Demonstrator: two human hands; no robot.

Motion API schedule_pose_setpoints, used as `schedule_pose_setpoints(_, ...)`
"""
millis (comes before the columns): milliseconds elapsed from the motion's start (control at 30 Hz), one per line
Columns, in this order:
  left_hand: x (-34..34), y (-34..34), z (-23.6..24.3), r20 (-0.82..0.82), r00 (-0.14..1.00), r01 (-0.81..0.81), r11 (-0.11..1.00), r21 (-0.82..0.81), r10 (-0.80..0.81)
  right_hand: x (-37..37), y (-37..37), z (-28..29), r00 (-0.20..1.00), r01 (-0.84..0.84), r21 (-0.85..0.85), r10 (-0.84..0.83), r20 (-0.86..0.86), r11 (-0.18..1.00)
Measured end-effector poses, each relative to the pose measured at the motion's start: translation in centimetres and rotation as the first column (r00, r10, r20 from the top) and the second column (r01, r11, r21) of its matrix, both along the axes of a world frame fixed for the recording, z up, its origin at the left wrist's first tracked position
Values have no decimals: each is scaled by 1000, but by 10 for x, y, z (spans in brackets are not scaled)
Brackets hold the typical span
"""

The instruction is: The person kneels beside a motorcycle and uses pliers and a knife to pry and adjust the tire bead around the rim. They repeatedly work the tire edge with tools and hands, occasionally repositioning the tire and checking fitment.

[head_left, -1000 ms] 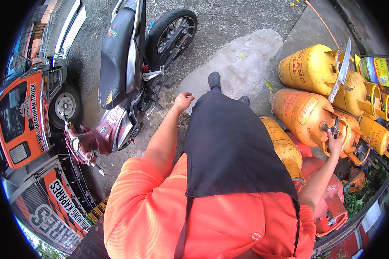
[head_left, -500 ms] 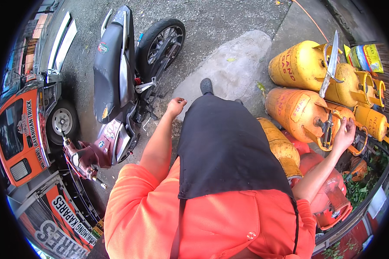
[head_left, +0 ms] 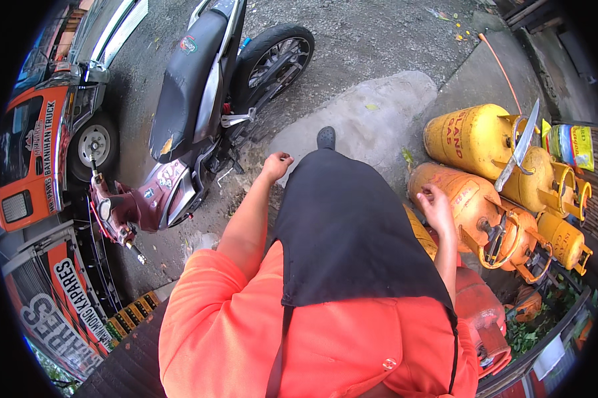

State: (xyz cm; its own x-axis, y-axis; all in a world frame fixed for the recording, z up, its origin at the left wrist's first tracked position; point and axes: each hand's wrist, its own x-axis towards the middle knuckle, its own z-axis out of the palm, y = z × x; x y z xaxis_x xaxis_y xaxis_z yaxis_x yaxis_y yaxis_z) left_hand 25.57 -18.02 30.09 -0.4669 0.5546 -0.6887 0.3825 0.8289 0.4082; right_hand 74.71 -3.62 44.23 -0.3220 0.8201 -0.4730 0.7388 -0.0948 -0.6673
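Fingers point(head_left: 286, 157) hung loosely curled, apparently empty, on left hand point(head_left: 276, 166) and right hand point(head_left: 437, 207). The right, near an orange tank point(head_left: 473, 194), was best kept clear of the knife point(head_left: 524, 144).

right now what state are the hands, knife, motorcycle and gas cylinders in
Left hand: loosely curled, nothing visible in it
Right hand: fingers loosely bent, nothing visible in it
Knife: blade bare, not held
Motorcycle: standing upright, no rider
Large yellow cylinder: upright
Orange cylinder: upright, paint worn
Red cylinder: partly hidden
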Motion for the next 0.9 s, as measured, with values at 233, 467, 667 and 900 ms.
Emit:
schedule_pose_setpoints(233, -23, 8, 20, -133, 978, -146, 984, 106, 159, -54, 12, -13, 959, -260, -198, 277, 60, 945)
schedule_pose_setpoints(467, -96, 94, 13, -225, 890, -331, 901, 282, 397, -62, 74, -20, 987, 95, -97, -81, 136, 991)
schedule_pose_setpoints(667, -194, 161, -125, -146, 694, -615, 686, 388, 705, -142, 96, -61, 967, 117, -251, -52, 251, 961)
schedule_pose_setpoints(900, -258, 198, -209, -553, 755, -308, 935, 177, 353, -266, 110, -176, 986, -116, -386, 153, 67, 915)
